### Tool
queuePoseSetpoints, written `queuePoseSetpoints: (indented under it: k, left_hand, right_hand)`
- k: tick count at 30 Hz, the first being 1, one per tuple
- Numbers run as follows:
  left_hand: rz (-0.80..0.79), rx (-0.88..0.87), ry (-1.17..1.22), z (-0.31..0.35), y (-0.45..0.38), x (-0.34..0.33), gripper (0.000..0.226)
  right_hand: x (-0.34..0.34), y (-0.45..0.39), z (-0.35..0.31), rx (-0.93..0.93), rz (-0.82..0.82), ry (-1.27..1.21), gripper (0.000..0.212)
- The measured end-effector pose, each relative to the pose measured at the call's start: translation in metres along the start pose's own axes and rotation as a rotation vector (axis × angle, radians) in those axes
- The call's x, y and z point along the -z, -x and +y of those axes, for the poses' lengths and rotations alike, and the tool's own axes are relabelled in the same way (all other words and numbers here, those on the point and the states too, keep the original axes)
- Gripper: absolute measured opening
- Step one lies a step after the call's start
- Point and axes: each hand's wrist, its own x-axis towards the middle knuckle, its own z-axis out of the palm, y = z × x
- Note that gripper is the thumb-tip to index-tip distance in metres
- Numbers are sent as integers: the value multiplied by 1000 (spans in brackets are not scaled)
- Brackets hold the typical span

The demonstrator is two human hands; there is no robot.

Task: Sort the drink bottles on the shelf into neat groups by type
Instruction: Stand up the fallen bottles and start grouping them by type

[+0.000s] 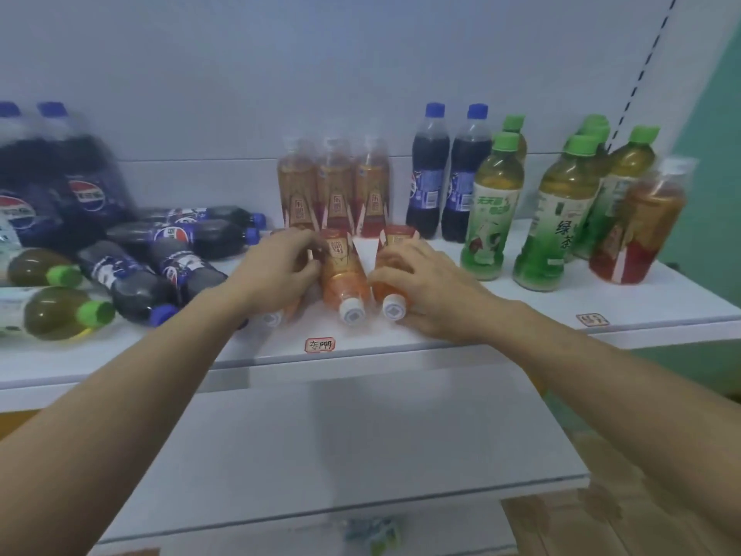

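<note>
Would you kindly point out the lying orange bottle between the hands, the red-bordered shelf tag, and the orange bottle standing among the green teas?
Lying orange bottle [344, 270]: head view, on its body.
Shelf tag [319, 345]: head view, centre.
Stray orange bottle [641, 230]: head view, on its label.

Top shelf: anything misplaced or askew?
Yes. One orange energy drink bottle stands tilted at the far right among the upright green tea bottles, apart from its group mid-shelf. At left, cola bottles and two green tea bottles lie on their sides, mixed together.
</note>
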Motion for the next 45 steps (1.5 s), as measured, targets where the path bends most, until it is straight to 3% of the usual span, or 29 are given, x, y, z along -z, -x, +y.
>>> queuePoseSetpoints:
  k: [4, 10, 15, 21, 24, 27, 30, 33, 35, 45]
  left_hand:
    - [14, 38, 107, -5, 2, -4, 28]
    - [41, 59, 129, -5, -1, -7, 28]
    - [53, 71, 133, -7, 0, -9, 29]
    - [64, 84, 157, -9, -1, -12, 28]
    - [63, 102, 176, -8, -2, -13, 27]
    - [73, 122, 204, -7, -2, -14, 26]
    - [91, 129, 222, -3, -2, -13, 25]
    - [111, 149, 233, 2, -1, -12, 24]
    - [120, 179, 235, 4, -1, -11, 23]
    - [115, 252, 215, 11, 3, -7, 22]
  right_hand:
    - [1, 3, 1, 60, 50, 17, 35]
    - [48, -26, 22, -283, 302, -256, 30]
    - [56, -65, 30, -425, 251, -344, 32]
    - [48, -76, 28, -408, 276, -388, 37]
    - [42, -65, 18, -393, 481, -303, 44]
    - [27, -42, -7, -192, 773, -219, 33]
    - [6, -17, -43, -51, 560, -192, 40]
    - [-13, -10, -61, -133, 300, -184, 68]
    - [-23, -12, -65, -200, 220, -228, 79]
    - [-50, -11, -76, -313, 445, -376, 65]
